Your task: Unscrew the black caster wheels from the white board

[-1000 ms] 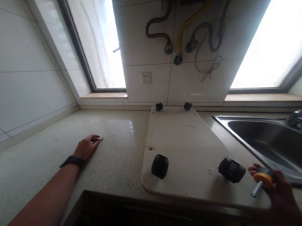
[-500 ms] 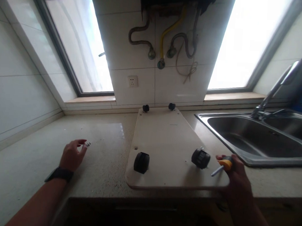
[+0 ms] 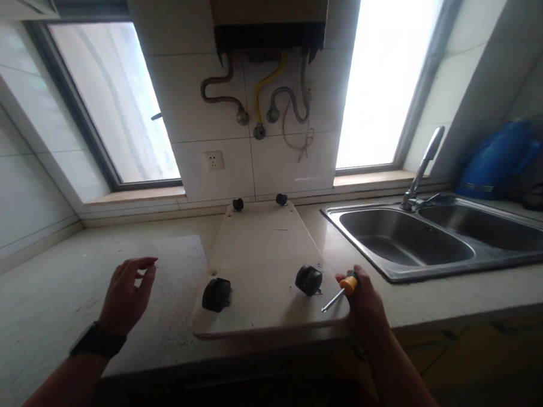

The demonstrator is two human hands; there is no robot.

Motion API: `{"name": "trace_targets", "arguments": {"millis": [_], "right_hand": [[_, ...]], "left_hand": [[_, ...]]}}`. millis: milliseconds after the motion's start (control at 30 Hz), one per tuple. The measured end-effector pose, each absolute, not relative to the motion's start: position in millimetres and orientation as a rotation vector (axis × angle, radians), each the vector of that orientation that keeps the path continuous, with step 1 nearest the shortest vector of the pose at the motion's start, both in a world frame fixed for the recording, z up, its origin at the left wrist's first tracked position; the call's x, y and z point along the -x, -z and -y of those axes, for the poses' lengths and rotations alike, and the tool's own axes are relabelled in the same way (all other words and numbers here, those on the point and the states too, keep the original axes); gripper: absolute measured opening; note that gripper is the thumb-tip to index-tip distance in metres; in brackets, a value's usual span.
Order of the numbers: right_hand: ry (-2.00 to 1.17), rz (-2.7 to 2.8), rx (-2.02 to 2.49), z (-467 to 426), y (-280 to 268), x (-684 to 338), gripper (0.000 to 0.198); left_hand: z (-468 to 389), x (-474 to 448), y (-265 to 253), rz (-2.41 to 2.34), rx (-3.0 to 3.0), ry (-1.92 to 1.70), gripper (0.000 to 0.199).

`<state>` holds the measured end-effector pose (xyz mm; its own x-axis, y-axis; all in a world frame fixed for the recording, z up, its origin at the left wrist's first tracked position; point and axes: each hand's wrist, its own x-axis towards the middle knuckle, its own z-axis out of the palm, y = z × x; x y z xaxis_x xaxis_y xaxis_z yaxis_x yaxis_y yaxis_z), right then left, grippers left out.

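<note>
On the left of the counter, my left hand [image 3: 128,290] is closed in a loose pinch, thumb near the fingertips; anything between them is too small to make out. My right hand [image 3: 367,300] grips a screwdriver [image 3: 349,284] by its yellow and dark handle, the metal shaft pointing down and left over the board's near right corner. Between my hands lies a flat pale board [image 3: 263,251]. Black caster wheels stand up near its corners: a near left caster [image 3: 216,295], a near right caster [image 3: 309,280] by the screwdriver, and two smaller-looking ones at the far end.
To the right is a steel double sink [image 3: 405,242] with a faucet [image 3: 419,174]. A blue jug-like container [image 3: 498,159] stands behind it. Above the board, a water heater [image 3: 270,17] with pipes hangs on the tiled wall, near a socket [image 3: 214,160]. The counter's front edge runs below my hands.
The view has swung right and up. My left hand has shifted right over the counter, and the small dark screws seen by its fingertips no longer show. My right hand still holds the screwdriver.
</note>
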<state>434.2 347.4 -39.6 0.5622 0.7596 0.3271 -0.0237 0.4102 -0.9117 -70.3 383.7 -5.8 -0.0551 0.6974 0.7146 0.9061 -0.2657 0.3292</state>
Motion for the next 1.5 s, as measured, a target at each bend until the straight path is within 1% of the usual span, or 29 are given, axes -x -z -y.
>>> {"name": "trace_targets", "arguments": {"millis": [67, 167, 300, 367, 467, 567, 700, 867, 1067, 1133, 1267, 1367, 1433, 1500], "right_hand": [[-0.631, 0.861, 1.027, -345, 38, -430, 0.052], [-0.727, 0.832, 1.001, -344, 33, -423, 0.046], [-0.909, 0.733, 0.943, -343, 28, -413, 0.044], [-1.009, 0.682, 0.894, -340, 26, -409, 0.047], [-1.096, 0.671, 0.818, -335, 28, -404, 0.051], [-1.108, 0.675, 0.774, -331, 32, -395, 0.053], [-1.059, 0.677, 0.767, -324, 38, -375, 0.053], [-1.015, 0.783, 0.815, -313, 36, -343, 0.052], [-0.891, 0.980, 0.868, -311, 25, -303, 0.046], [-0.874, 1.053, 0.842, -313, 18, -290, 0.044], [-0.842, 1.135, 0.794, -320, -5, -278, 0.037], [-0.724, 1.139, 0.740, -327, -30, -283, 0.030], [-0.529, 1.145, 0.704, -331, -50, -289, 0.023], [-0.362, 1.171, 0.643, -334, -72, -294, 0.023]], "left_hand": [[-372, 53, -18, 1.686, 1.955, 1.299, 0.028], [-345, 23, -54, 1.641, 1.930, 1.391, 0.026], [-304, -18, -82, 1.435, 2.061, 1.333, 0.021], [-290, -36, -82, 1.271, 2.314, 1.114, 0.021], [-279, -58, -70, 1.045, 2.585, 0.807, 0.035], [-279, -74, -53, 0.985, 2.680, 0.716, 0.047], [-286, -80, -31, 0.986, 2.751, 0.686, 0.055], [-297, -60, -18, 1.058, 2.686, 0.859, 0.042], [-306, -37, -19, 1.202, 2.655, 1.023, 0.024], [-307, -35, -20, 1.249, 2.693, 1.050, 0.023], [-310, -31, -20, 1.320, 2.742, 1.162, 0.028], [-311, -28, -16, 1.340, 2.755, 1.246, 0.030], [-311, -27, -14, 1.358, 2.745, 1.273, 0.031], [-311, -28, -13, 1.366, 2.720, 1.281, 0.031]]}}
